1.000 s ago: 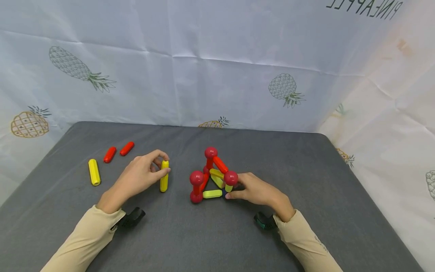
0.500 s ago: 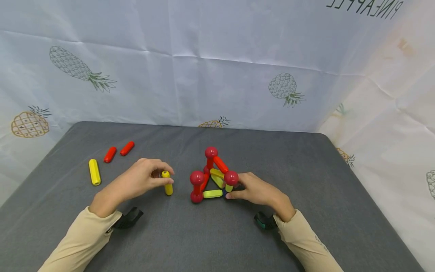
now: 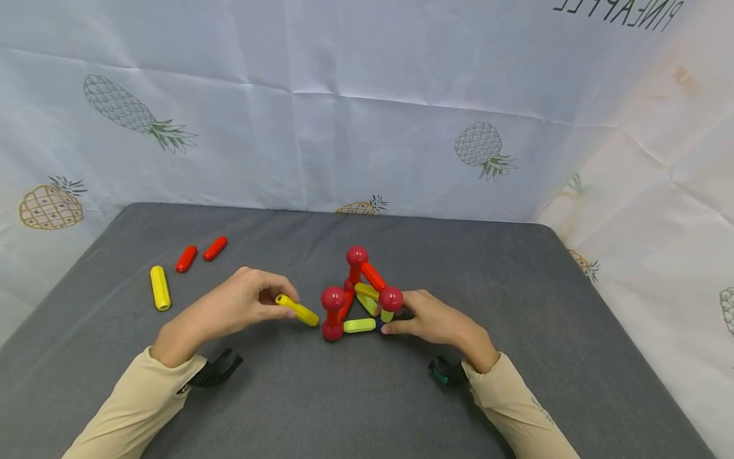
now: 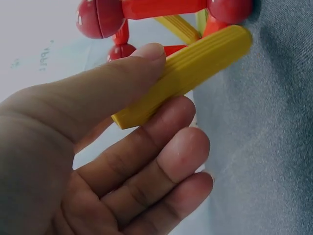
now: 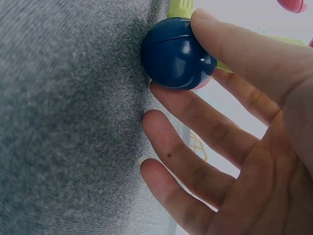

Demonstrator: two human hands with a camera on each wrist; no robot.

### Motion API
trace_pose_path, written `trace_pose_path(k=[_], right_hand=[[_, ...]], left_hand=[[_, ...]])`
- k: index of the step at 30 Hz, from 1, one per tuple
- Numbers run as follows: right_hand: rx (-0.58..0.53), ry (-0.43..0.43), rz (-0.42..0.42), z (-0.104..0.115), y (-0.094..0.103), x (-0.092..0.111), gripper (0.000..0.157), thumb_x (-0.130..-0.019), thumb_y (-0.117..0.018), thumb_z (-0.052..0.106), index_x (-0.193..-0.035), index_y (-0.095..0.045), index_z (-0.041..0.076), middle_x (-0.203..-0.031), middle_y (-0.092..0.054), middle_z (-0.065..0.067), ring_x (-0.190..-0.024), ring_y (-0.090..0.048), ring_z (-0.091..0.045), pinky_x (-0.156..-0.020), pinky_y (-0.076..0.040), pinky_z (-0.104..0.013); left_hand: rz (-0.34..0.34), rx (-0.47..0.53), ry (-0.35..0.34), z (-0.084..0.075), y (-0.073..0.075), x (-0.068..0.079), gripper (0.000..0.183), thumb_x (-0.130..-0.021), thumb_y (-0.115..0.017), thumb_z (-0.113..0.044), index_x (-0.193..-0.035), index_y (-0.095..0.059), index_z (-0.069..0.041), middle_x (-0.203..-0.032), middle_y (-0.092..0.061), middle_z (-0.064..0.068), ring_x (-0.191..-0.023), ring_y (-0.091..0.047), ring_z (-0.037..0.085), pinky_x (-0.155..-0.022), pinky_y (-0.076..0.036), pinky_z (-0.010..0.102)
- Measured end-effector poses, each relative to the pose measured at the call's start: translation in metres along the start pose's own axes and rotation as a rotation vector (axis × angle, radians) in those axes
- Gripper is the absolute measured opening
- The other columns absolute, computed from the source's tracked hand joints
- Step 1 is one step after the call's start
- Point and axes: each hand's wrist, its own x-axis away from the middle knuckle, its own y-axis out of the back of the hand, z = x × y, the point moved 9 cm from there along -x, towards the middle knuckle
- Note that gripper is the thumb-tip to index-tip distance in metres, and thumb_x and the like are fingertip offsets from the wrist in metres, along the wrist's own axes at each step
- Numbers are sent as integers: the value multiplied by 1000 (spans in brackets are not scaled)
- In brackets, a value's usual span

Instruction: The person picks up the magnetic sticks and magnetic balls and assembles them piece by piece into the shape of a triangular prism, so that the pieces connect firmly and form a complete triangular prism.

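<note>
My left hand (image 3: 243, 303) pinches a ridged yellow rod (image 3: 305, 314) between thumb and fingers. The rod slants down to the right, its far end close to the lower left red ball (image 3: 332, 329) of a ball-and-rod frame; the left wrist view does not settle whether they touch. My right hand (image 3: 438, 322) grips a blue ball (image 5: 176, 55) at the frame's lower right corner, resting on the cloth. Red balls (image 3: 332, 298) top the three uprights. A red rod (image 3: 373, 276) and a yellow rod (image 3: 366, 292) lie at upper levels, and a yellow-green rod (image 3: 359, 326) runs along the front.
Another yellow rod (image 3: 160, 288) lies at the left of the grey-covered table (image 3: 367, 408). Beyond it are two short red rods (image 3: 186, 259). A pineapple-print cloth (image 3: 367, 127) hangs behind the table's far edge.
My left hand has moved slightly right and turned the yellow rod from near upright to slanting, bringing its end toward the frame. The right hand and the frame stay in place.
</note>
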Motion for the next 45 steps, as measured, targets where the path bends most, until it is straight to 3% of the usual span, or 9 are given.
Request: trace_pose_path(k=[14,19,22,28,34,40,45], right_hand=[[12,-4,-5,1,1,0,23,-88,-76,25,-107,-70,13,-104,-72,2,-95,-65,-9,-86,-53,-30],[14,3,-6,1,2,-1,23,-89,-76,26,-107,-70,13,-105,-72,2,-95,-65,-9,-86,-53,-29],[14,2,-6,1,2,-1,23,-89,-75,26,-108,-70,13,-105,-71,2,-95,-65,-9,-86,-53,-29],[8,0,-2,1,0,0,23,-89,-75,26,-108,-70,13,-105,-71,2,-94,-65,-9,-86,-53,-29],[0,9,8,4,-2,-1,24,-89,-75,24,-110,-70,12,-109,-72,1,-98,-66,-10,-89,-53,-32],[-13,-3,13,2,-3,0,22,-89,-75,25,-106,-68,12,-102,-70,3,-92,-63,-8,-84,-52,-27],[-18,3,11,1,-2,0,21,-89,-75,25,-105,-69,14,-101,-70,4,-91,-63,-7,-83,-51,-26]], left_hand=[[84,32,-53,-12,-6,2,17,-84,-78,-10,-85,-63,-19,-76,-66,-10,-66,-56,5,-62,-51,23],[123,14,-73,-13,-12,1,10,-89,-71,-10,-95,-68,-18,-72,-60,-11,-62,-51,2,-58,-47,21],[144,9,-52,-11,-14,1,12,-90,-68,-11,-100,-71,-16,-69,-56,-11,-58,-47,2,-55,-42,20],[187,13,24,-6,-19,4,9,-89,-66,-11,-94,-71,-18,-61,-48,-10,-54,-41,2,-52,-37,20],[231,30,18,-8,-25,7,16,-83,-65,-5,-87,-66,-20,-61,-44,-9,-54,-40,2,-53,-37,21],[176,-24,48,-2,-17,7,19,-82,-63,-4,-77,-62,-22,-57,-41,-11,-52,-38,1,-52,-36,21],[172,-10,43,-4,-15,6,15,-86,-66,-10,-82,-65,-24,-58,-47,-12,-53,-42,2,-52,-39,21]])
